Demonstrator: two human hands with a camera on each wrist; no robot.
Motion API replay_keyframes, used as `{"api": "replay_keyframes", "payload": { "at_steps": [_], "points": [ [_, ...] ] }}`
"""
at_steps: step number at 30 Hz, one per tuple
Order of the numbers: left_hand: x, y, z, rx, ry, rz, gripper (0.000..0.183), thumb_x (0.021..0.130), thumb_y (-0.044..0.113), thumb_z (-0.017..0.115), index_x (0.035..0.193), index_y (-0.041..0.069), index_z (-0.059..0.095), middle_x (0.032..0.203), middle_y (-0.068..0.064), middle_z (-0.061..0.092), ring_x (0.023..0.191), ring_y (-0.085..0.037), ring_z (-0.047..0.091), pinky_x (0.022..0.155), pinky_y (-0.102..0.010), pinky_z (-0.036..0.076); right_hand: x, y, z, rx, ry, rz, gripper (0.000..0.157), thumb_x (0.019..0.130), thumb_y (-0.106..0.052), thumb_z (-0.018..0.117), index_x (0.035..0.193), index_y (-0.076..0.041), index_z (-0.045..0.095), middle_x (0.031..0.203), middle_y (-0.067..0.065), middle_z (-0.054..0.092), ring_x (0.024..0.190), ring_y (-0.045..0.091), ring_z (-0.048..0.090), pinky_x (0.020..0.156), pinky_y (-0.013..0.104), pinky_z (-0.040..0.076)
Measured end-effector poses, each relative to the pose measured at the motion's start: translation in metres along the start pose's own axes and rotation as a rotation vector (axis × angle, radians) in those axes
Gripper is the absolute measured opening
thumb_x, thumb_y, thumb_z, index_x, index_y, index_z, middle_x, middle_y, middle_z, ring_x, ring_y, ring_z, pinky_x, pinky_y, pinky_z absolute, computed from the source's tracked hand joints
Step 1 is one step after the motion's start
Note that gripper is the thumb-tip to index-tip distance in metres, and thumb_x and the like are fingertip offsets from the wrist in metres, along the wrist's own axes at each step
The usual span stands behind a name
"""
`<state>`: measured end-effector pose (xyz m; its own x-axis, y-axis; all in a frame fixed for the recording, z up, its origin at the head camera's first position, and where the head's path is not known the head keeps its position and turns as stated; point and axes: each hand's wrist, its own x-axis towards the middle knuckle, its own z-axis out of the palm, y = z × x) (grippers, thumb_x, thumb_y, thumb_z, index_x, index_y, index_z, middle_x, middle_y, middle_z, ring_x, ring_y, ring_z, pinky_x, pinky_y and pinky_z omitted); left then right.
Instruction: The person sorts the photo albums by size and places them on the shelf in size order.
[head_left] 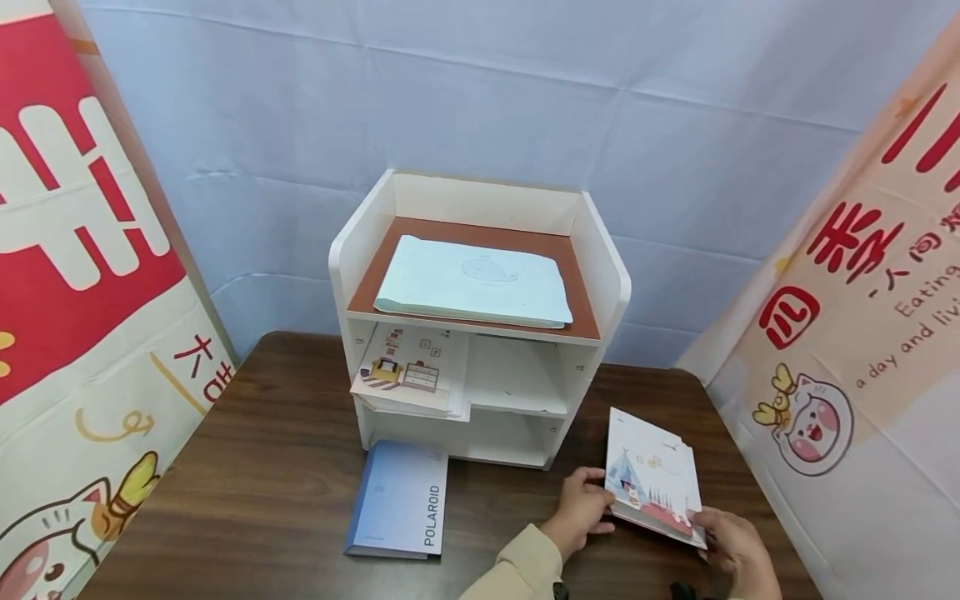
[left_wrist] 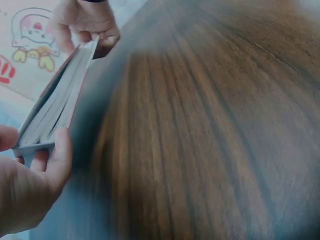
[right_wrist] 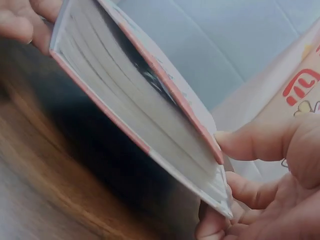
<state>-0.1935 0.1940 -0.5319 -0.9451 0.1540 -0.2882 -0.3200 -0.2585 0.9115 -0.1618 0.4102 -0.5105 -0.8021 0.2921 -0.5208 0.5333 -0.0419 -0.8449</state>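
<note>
A curtained-off booth, shown by pale cloth (head_left: 480, 100) and printed cartoon curtains (head_left: 885, 400) around a brown table (head_left: 247, 467).

Soft, even light; hazy, partly blurred wrist views.

A dark brown wood-grain bench (head_left: 255, 475) carries a white shelf unit (head_left: 602, 271) and, before it, a blue POLAROID book (head_left: 397, 500). The shelf unit's brown-lined top holds a pale whale-drawn book (head_left: 472, 279); its middle tier, an illustrated book (head_left: 411, 367).

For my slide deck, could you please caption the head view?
Left hand and right hand hold a tent-illustrated book beside a white shelf unit on a dark brown table.
</note>
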Motion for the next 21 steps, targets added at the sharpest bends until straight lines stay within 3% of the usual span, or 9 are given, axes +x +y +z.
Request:
{"api": "replay_keyframes", "payload": {
  "at_steps": [9,15,21],
  "points": [
    [-0.009,0.007,-0.011,-0.01,-0.012,-0.011,0.035,0.074,-0.009,0.06,0.101,0.012,0.058,0.075,-0.004,0.054,0.061,-0.016,0.053,0.045,-0.031,0.05,-0.016,0.003,0.013,0.024,-0.025,-0.031,0.034,0.084,-0.005,0.06,0.11,0.015,0.051,0.075,-0.001,0.061,0.069,0.017,0.055,0.062,0.036,0.045],
    [-0.019,0.015,-0.015,-0.013,-0.043,-0.021,0.037,0.073,-0.01,0.057,0.101,0.013,0.058,0.075,-0.005,0.054,0.062,-0.015,0.053,0.045,-0.028,0.049,-0.025,0.005,0.018,0.002,-0.016,-0.015,0.051,0.089,-0.009,0.056,0.127,0.018,0.033,0.076,-0.001,0.062,0.07,0.017,0.054,0.06,0.035,0.044],
    [-0.027,0.021,-0.019,-0.03,-0.057,-0.039,0.039,0.071,-0.01,0.057,0.102,0.013,0.057,0.078,-0.006,0.056,0.063,-0.017,0.053,0.045,-0.028,0.05,-0.034,0.004,0.022,0.097,0.011,0.007,0.057,0.088,-0.01,0.06,0.13,0.014,0.029,0.077,0.0,0.062,0.071,0.017,0.055,0.058,0.036,0.046]
  ]
}}
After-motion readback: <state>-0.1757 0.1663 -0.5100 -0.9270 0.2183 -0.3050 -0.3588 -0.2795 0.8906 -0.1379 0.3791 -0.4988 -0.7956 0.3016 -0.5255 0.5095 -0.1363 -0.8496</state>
